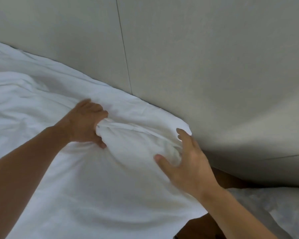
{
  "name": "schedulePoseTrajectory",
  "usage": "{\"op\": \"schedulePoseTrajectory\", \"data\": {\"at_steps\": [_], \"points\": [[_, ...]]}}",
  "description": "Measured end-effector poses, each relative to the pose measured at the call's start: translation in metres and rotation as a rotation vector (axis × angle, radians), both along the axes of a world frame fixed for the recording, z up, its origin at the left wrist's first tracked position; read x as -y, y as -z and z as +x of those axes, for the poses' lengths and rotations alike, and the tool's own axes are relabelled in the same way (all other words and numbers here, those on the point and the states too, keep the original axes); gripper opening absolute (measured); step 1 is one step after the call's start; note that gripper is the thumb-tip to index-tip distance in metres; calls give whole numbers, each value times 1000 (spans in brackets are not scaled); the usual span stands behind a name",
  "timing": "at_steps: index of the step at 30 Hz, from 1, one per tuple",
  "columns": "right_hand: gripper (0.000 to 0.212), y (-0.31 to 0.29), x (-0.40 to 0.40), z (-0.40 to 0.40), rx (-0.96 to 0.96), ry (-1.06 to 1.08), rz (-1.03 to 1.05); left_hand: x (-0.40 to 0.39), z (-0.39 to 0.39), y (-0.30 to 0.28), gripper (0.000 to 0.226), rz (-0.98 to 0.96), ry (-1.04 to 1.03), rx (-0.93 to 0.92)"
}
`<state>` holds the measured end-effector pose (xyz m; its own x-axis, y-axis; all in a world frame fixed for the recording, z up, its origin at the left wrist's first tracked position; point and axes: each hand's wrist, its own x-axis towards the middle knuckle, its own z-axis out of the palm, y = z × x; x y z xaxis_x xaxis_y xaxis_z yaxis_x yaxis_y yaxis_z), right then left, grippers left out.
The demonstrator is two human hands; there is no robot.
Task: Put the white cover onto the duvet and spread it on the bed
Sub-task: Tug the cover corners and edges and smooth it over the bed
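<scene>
The white cover (pixel 97 178) lies wrinkled across the left and centre of the frame, its corner touching the grey padded headboard (pixel 205 66). In the centre, the left hand (pixel 86 123) grips a bunched fold of the cover with curled fingers. Lower right, the right hand (pixel 185 161) rests on the corner with fingers spread and relaxed. More white bedding (pixel 274 209) lies at the lower right.
</scene>
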<state>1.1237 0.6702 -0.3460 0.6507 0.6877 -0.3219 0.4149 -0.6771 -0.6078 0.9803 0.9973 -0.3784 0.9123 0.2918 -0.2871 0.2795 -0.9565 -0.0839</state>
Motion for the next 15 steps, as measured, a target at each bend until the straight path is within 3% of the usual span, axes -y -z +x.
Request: {"op": "schedulePoseTrajectory", "data": {"at_steps": [2, 6, 8, 10, 12, 15], "points": [[114, 6, -26, -7, -18, -87, -233, 2, -2, 6, 77, -36, -6, 105], [77, 16, -39, -5, 97, -262, -408, 3, -17, 2, 64, -11, 55, 481], [70, 3, -30, 27, 347, -273, -315, -6, 3, -16, 77, 75, 124, 608], [72, -9, -25, 65, 674, -217, -110, -19, 35, -27, 75, 154, 149, 668], [70, -8, -37, 86, 746, -147, -84, -25, 62, -16, 66, 188, 83, 570], [82, 32, -68, 81, 663, -214, -349, -21, 75, 32, 69, 124, -79, 286]]}}
